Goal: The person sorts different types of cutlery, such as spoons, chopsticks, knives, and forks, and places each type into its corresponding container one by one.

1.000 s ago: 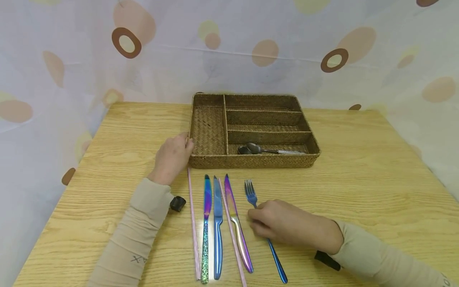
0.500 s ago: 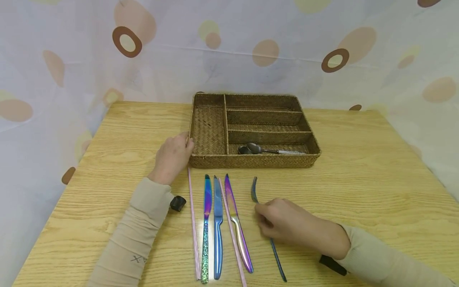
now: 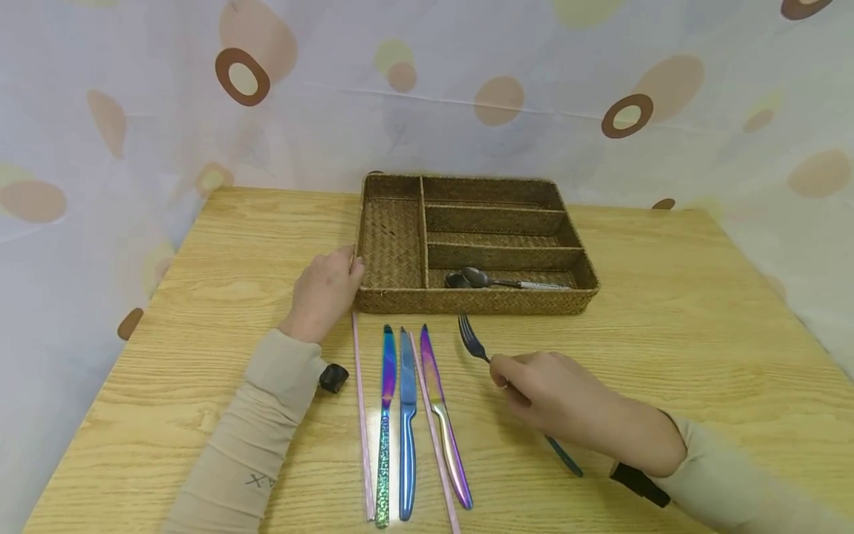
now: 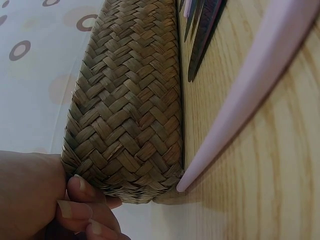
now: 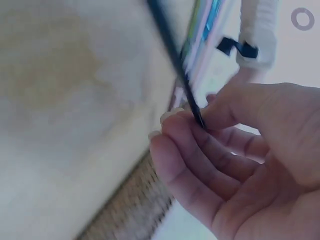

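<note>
My left hand (image 3: 325, 291) grips the left wall of a woven cutlery tray (image 3: 477, 301), its thumb at the rim. In the left wrist view, curled fingertips (image 4: 80, 210) touch the tray's corner. My right hand (image 3: 560, 400) pinches a dark fork (image 3: 472, 341) around its handle, tines pointing up and left towards the tray. The right wrist view shows the fork's thin handle (image 5: 175, 60) between thumb and fingers. Spoons (image 3: 475, 277) lie in the tray's front right compartment.
Before the tray lie three iridescent knives (image 3: 388, 371) and two pink chopsticks (image 3: 362, 415), roughly side by side. The wooden table (image 3: 667, 311) ends at a patterned cloth (image 3: 440, 133) hanging behind the tray.
The right hand has lifted the fork and moved it right and slightly away from the knives, turning it so its handle slants more. The left hand still holds the tray.
</note>
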Tool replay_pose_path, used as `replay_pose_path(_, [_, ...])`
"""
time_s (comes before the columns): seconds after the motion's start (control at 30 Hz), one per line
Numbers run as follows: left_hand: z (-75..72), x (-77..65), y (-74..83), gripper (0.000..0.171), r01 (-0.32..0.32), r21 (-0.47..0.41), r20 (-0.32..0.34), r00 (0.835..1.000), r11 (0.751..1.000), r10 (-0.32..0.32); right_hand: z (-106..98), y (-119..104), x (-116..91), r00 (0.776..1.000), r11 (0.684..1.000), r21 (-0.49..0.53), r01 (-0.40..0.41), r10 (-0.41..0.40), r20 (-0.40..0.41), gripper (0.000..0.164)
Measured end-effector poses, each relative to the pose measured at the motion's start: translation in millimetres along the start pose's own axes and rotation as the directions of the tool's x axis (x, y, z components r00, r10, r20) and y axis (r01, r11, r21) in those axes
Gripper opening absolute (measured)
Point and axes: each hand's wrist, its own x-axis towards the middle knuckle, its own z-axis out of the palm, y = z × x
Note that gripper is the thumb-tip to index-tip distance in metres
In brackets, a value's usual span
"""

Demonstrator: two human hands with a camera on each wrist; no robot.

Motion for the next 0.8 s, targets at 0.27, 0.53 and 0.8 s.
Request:
replay_pose_path(0.27, [0.0,0.8,0.1,0.041,0.012,0.009,0.003,1.000,1.000,-0.013,-31.5,12.5,12.2,0.978,0.992,-0.099,0.076,-0.094,-0.188,0.031])
replay_pose_path(0.53, [-1.3,0.4,1.1,0.036,0.008,0.014,-0.004,1.000,1.000,-0.008,-50.8,25.8,27.2,0.970,0.983,-0.180,0.046,-0.087,-0.226,0.035])
replay_pose_path(0.8, [-0.8,0.8,1.1,0.036,0.023,0.020,0.016,1.000,1.000,-0.023,-62.6,49.1,48.3,0.972,0.976,-0.218,-0.026,-0.026,-0.234,0.023])
